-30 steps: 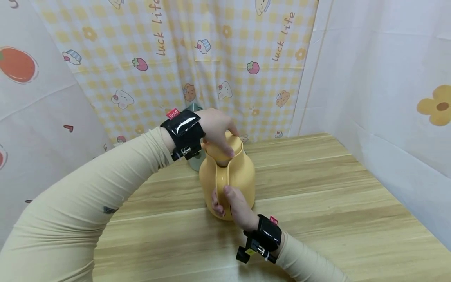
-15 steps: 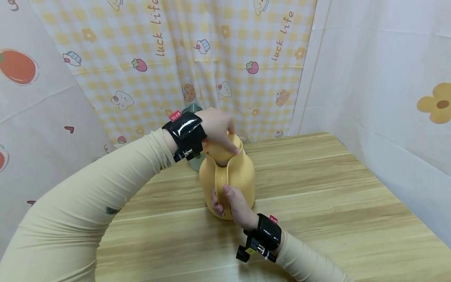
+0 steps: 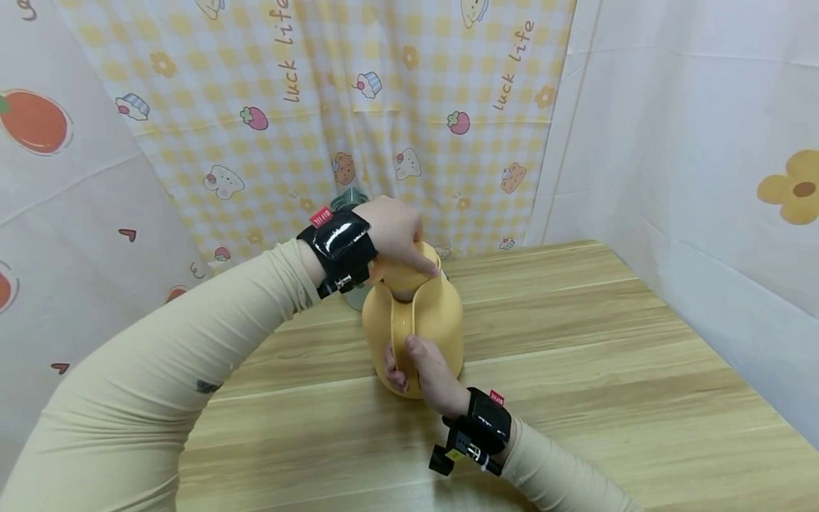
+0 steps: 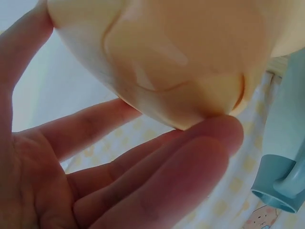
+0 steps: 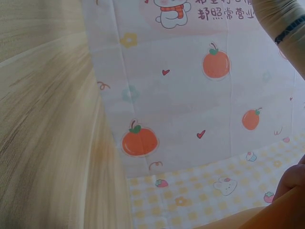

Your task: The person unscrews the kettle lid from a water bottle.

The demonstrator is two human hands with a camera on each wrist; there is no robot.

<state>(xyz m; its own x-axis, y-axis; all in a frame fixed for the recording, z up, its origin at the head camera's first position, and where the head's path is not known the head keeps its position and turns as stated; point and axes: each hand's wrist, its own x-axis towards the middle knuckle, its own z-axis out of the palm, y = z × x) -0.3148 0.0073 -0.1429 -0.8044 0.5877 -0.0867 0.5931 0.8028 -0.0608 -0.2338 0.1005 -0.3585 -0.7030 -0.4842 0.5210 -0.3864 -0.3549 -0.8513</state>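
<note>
A yellow thermos jug (image 3: 441, 327) stands upright on the wooden table, its handle turned toward me. My right hand (image 3: 435, 373) grips that handle, thumb on top and fingers wrapped round its left side. Over the jug's mouth, my left hand (image 3: 392, 229) holds the round yellow lid (image 3: 402, 279) from above. In the left wrist view, thumb and fingertips (image 4: 221, 131) spread round the rim of the glossy yellow top (image 4: 162, 57). Only a sliver of yellow and part of a finger appear at the lower right of the right wrist view.
Close behind the jug, to its left, stands a grey-green vessel (image 3: 349, 198), partly hidden by my left wrist; its pale teal body (image 4: 287, 119) shows in the left wrist view. A printed curtain (image 3: 409, 92) hangs behind the wooden table (image 3: 576, 341).
My left hand has turned slightly on the lid, its thumb sliding rightward round the rim, and the wrist has shifted a little right. The right hand and the jug stay in place.
</note>
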